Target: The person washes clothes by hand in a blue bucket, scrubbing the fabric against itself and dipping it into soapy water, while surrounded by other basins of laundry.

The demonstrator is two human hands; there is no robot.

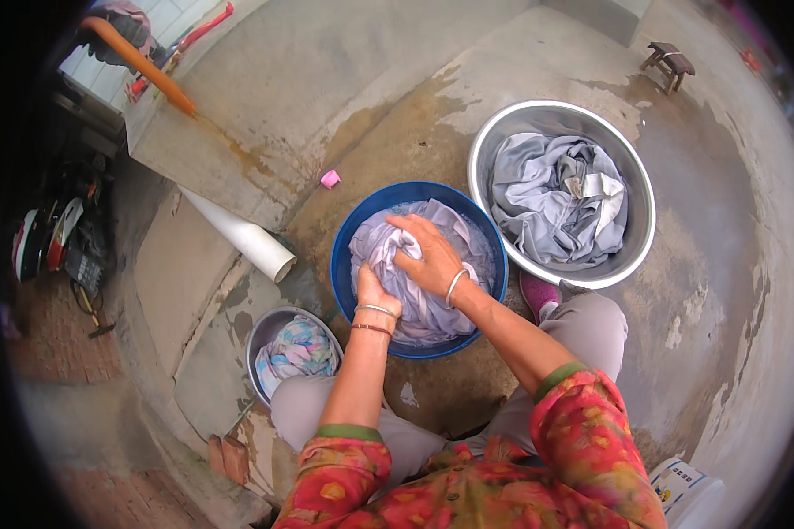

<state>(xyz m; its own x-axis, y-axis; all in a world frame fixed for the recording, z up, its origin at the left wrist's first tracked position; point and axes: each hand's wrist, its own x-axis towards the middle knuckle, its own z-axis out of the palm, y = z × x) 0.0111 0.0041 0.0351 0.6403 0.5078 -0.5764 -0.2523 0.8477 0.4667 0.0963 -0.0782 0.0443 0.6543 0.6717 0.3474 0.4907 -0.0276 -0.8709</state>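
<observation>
Between my knees stands a blue plastic basin [418, 187] of sudsy water with a pale lilac-grey wet cloth [430, 321] bunched in it. My left hand [376, 291] grips a fold of the cloth on the basin's left side. Across from it, my right hand [429, 251] curls over the same bunched part, its fingers partly sunk in the fabric. Both wrists wear bangles. The fingertips of my left hand are hidden by the cloth.
Beyond my right knee a large steel basin [647, 218] holds grey wet fabric [556, 198]. A smaller metal basin [255, 344] with a patterned cloth [298, 354] sits by my left knee. A white pipe [245, 241], a pink cup [330, 178] and a low stool [669, 61] are farther off on wet concrete.
</observation>
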